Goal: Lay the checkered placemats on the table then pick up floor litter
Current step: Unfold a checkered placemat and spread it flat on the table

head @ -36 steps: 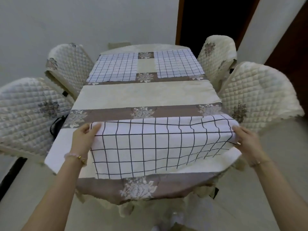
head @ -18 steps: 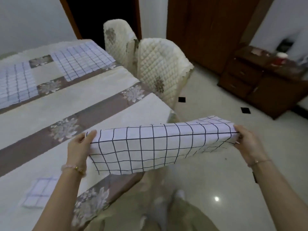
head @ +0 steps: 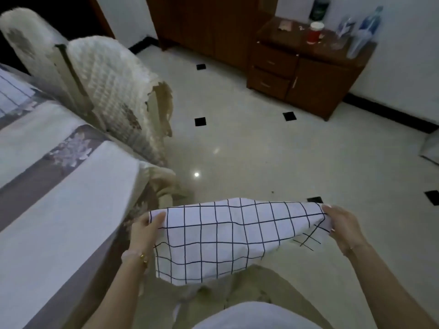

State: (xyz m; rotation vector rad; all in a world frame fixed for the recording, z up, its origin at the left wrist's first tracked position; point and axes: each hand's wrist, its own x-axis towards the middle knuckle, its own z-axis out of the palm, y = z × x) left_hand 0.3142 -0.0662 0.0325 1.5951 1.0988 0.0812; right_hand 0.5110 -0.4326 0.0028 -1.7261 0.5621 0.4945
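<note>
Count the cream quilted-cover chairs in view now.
2. One cream quilted-cover chair stands beside the cloth-covered table; the second chair is behind it, top left. Others may be out of frame.

A white checkered placemat (head: 221, 241) with thin dark grid lines is held in the air, stretched between the left hand (head: 145, 230) and the right hand (head: 342, 227), each pinching a far corner. It hangs just beside the desk (head: 59, 210) corner, over the floor, near edge drooping, right end creased under. A second placemat (head: 10, 91) lies flat on the desk at the far left
</note>
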